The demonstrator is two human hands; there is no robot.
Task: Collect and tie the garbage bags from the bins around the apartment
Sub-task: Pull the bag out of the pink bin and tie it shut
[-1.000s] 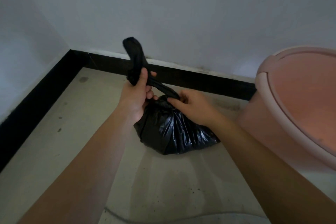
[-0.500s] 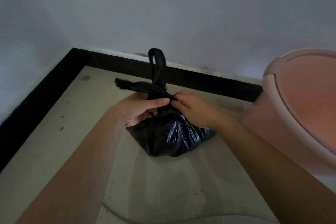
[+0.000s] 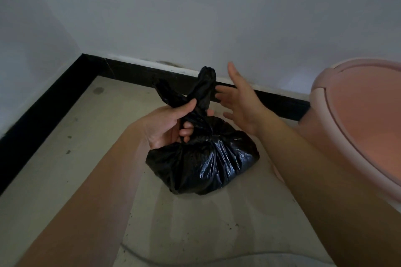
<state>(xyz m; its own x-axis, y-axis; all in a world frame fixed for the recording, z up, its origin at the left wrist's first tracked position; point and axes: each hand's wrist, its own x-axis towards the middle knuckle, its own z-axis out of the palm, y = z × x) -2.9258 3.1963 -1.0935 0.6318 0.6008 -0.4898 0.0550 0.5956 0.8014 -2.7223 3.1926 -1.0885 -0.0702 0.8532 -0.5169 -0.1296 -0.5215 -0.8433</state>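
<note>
A small black garbage bag (image 3: 206,162) sits on the pale floor in a room corner, its top gathered into a twisted neck with two loose ends sticking up. My left hand (image 3: 171,123) grips the neck just above the bag's body, thumb over the plastic and fingers curled under it. To the right of the upright end, my right hand (image 3: 240,104) hovers with its fingers spread and straight, holding nothing. A pink bin (image 3: 355,128) with a round lid stands at the right.
White walls meet at the corner, edged by a black skirting board (image 3: 54,102) on the left and at the back. The floor (image 3: 91,158) is speckled with dirt. A pale curved edge crosses the bottom of the view.
My right hand has let go of the bag's top and moved up and right, opening. My left hand now holds the twisted neck alone, and the bag's ends stand higher.
</note>
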